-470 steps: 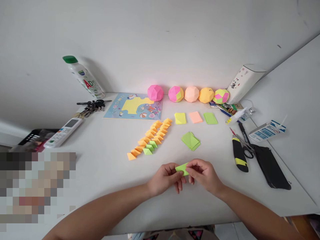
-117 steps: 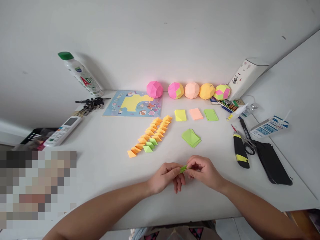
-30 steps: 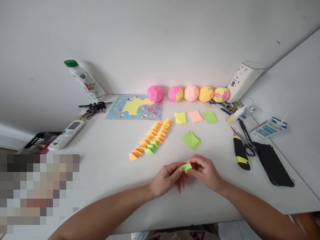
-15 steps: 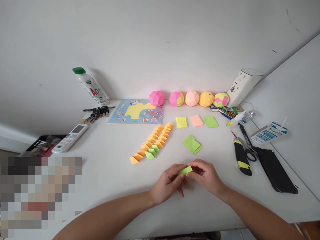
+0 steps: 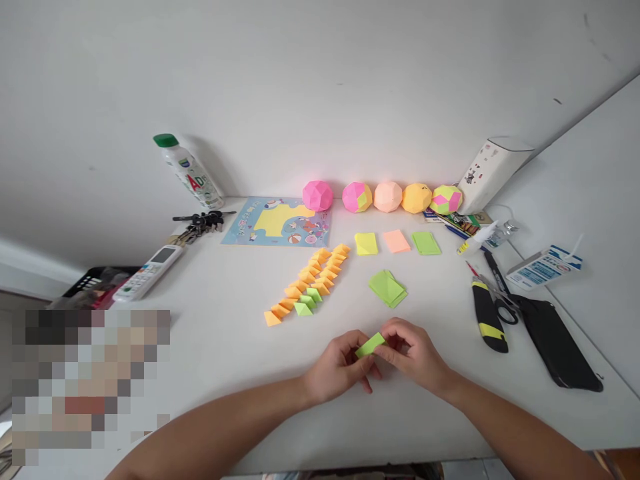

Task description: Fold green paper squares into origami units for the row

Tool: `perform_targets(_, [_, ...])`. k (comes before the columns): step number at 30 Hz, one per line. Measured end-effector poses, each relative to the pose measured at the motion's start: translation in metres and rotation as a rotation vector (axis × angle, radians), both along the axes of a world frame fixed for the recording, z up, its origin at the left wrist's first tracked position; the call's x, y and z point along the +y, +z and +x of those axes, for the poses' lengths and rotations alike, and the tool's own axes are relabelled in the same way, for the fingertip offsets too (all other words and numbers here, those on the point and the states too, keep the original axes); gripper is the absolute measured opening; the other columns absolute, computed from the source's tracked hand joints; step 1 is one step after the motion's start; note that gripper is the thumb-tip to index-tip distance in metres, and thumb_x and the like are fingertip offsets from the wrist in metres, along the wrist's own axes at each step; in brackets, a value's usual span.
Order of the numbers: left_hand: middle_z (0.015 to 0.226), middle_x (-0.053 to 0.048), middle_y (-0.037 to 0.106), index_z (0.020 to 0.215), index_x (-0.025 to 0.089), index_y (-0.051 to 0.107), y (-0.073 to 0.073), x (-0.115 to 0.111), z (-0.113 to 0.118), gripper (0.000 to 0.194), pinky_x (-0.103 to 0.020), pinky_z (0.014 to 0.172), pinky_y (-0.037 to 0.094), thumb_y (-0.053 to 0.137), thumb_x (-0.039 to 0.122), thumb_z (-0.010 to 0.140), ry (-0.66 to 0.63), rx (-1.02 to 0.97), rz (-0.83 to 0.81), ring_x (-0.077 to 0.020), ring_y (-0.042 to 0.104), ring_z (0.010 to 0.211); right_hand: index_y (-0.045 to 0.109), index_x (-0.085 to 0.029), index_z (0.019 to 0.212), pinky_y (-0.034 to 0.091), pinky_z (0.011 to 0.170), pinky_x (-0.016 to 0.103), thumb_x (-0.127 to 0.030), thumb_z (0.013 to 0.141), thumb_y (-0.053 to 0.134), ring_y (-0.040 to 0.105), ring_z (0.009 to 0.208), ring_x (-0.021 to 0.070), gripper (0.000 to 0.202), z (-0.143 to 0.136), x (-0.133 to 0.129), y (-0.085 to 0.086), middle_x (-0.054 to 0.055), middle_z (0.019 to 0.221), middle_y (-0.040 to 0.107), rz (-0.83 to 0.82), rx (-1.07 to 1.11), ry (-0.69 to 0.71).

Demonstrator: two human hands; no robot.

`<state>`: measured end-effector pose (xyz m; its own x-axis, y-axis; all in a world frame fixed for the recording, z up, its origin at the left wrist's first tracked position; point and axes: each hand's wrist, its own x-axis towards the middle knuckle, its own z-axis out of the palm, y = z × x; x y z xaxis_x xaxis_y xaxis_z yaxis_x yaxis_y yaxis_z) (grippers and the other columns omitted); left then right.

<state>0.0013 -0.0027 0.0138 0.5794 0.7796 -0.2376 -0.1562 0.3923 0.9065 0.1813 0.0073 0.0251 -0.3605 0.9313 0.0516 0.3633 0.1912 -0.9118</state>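
Observation:
A small folded green paper (image 5: 371, 345) is pinched between my two hands near the front of the table. My left hand (image 5: 340, 363) grips its left end, thumb in front. The right end sits between the thumb and fingers of my right hand (image 5: 415, 350). Just beyond lies a loose stack of green paper sheets (image 5: 387, 289). To the left, orange folded paper pieces (image 5: 307, 275) stand in two slanting rows, with several green folded pieces (image 5: 305, 305) at the near end of one row.
Yellow (image 5: 366, 244), peach (image 5: 397, 241) and green paper pads (image 5: 426, 243) lie farther back. Several paper balls (image 5: 388, 197) line the wall. A utility knife (image 5: 489, 317), scissors (image 5: 506, 311) and black pouch (image 5: 557, 343) are on the right; a remote control (image 5: 149, 273) and bottle (image 5: 190, 175) on the left.
The view has shifted slightly, so the table's things appear a little farther right. Both hands keep hold of the green paper, and more of its face shows now.

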Motion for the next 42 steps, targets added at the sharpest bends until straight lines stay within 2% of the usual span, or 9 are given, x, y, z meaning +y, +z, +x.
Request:
perform_targets(6, [0.101,-0.011,0.056,0.091,0.013,0.063,0.0,-0.001,0.0,0.035,-0.036,0.074,0.055,0.048,0.044,0.085,0.009,-0.024,0.079,-0.0228,0.058,0.093,0.057,-0.017,0.075,0.044,0.048,0.021,-0.028,0.084,0.055,0.051,0.053,0.0107,0.014,0.0,-0.001,0.001,0.0,0.062,0.057,-0.129,0.061,0.036])
perform_targets(10, [0.104,-0.009,0.053,0.093,0.014,0.067,0.002,0.001,-0.002,0.04,-0.038,0.08,0.053,0.042,0.045,0.087,0.042,-0.075,0.036,-0.0235,0.056,0.096,0.065,-0.017,0.08,0.043,0.048,0.022,-0.023,0.084,0.056,0.051,0.052,0.0107,0.011,0.0,0.0,0.002,0.002,0.064,0.059,0.087,0.047,0.046])
perform_targets(14, [0.099,-0.007,0.052,0.088,0.014,0.068,0.0,0.005,-0.003,0.036,-0.039,0.08,0.053,0.048,0.044,0.084,0.055,-0.116,-0.035,-0.0224,0.058,0.091,0.068,-0.02,0.086,0.044,0.05,0.023,-0.017,0.084,0.055,0.052,0.053,0.0118,0.013,0.001,0.002,0.002,0.001,0.06,0.057,0.313,0.086,0.075])
perform_targets(19, [0.085,-0.003,0.053,0.087,0.015,0.063,-0.004,0.006,-0.002,0.025,-0.038,0.075,0.053,0.056,0.038,0.081,0.07,-0.173,-0.036,-0.0181,0.058,0.082,0.067,-0.02,0.094,0.046,0.049,0.023,-0.014,0.085,0.051,0.053,0.054,0.0112,0.019,0.003,0.001,-0.002,0.004,0.07,0.059,0.35,0.072,0.101])
perform_targets(28, [0.086,-0.003,0.054,0.081,0.014,0.057,-0.008,0.002,0.002,0.02,-0.034,0.07,0.052,0.068,0.029,0.073,0.1,-0.194,0.008,-0.0162,0.056,0.081,0.064,-0.017,0.088,0.041,0.049,0.022,-0.016,0.082,0.052,0.051,0.053,0.0113,0.014,0.002,-0.001,-0.006,0.002,0.065,0.057,0.167,-0.057,0.029])
perform_targets(31, [0.083,-0.002,0.055,0.079,0.014,0.055,-0.006,0.002,0.003,0.022,-0.033,0.073,0.051,0.07,0.029,0.072,0.115,-0.194,-0.025,-0.0155,0.056,0.082,0.06,-0.016,0.075,0.038,0.048,0.021,-0.02,0.082,0.053,0.047,0.054,0.0109,0.01,0.001,0.0,-0.002,0.0,0.062,0.053,0.093,-0.093,0.005])
perform_targets(34, [0.083,-0.002,0.055,0.079,0.015,0.053,-0.005,0.0,0.002,0.022,-0.035,0.077,0.05,0.065,0.033,0.076,0.116,-0.186,-0.03,-0.0152,0.056,0.083,0.051,-0.016,0.065,0.035,0.047,0.021,-0.026,0.082,0.054,0.043,0.053,0.0098,0.02,0.0,0.0,0.0,-0.001,0.061,0.047,0.029,-0.074,-0.005])
perform_targets(39, [0.075,-0.002,0.056,0.072,0.014,0.052,-0.006,0.003,-0.005,0.027,-0.025,0.063,0.046,0.064,0.038,0.075,0.123,0.046,0.187,-0.0112,0.053,0.067,0.046,-0.017,0.066,0.037,0.047,0.02,-0.034,0.086,0.05,0.045,0.054,0.0094,0.027,0.002,-0.001,-0.001,-0.002,0.065,0.044,-0.167,0.06,0.05])
perform_targets(42, [0.066,0.0,0.056,0.074,0.014,0.05,-0.007,0.008,-0.009,0.03,-0.024,0.056,0.045,0.064,0.04,0.075,0.14,0.109,0.099,-0.0094,0.052,0.057,0.044,-0.017,0.067,0.038,0.047,0.021,-0.037,0.087,0.048,0.044,0.053,0.0091,0.029,0.003,-0.001,0.0,-0.003,0.062,0.042,-0.253,0.14,0.058])
